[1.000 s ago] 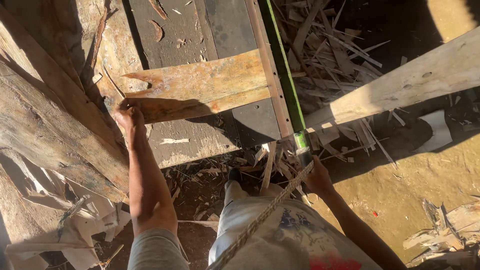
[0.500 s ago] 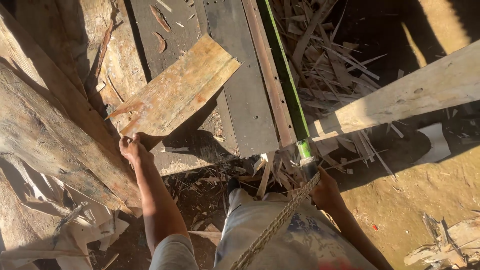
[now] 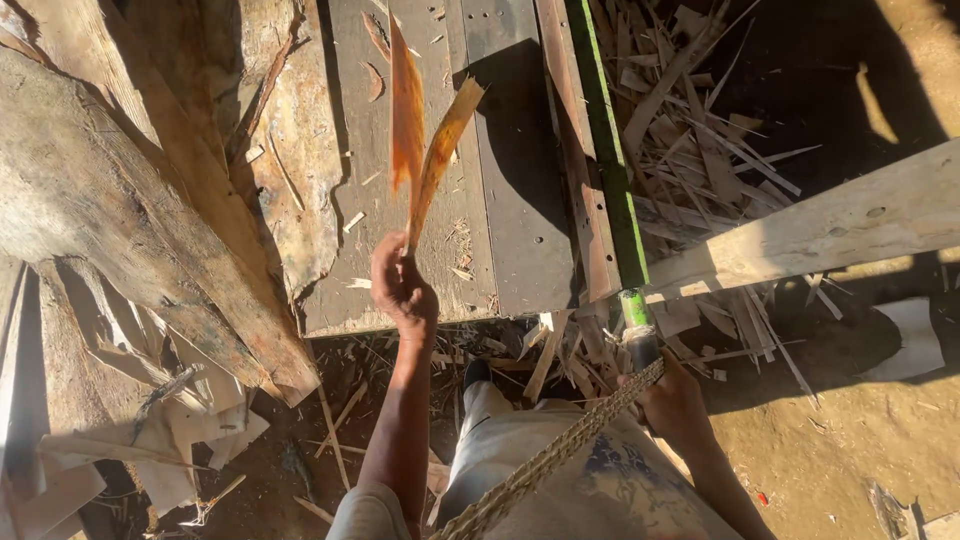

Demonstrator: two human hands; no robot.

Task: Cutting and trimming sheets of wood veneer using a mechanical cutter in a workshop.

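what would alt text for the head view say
Seen from above, a person's left hand lifts a thin wood offcut on edge over a grey machine table, while the right hand grips a green-handled lever. Wood scraps litter the ground.

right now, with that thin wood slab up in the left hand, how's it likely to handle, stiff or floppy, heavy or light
Probably light: the left hand lifts the thin wood slab by one end alone. Likely fairly stiff, since it stands up edge-on without drooping. Its split, ragged top end suggests it may be brittle and splintery, so it could crack or shed slivers if flexed.
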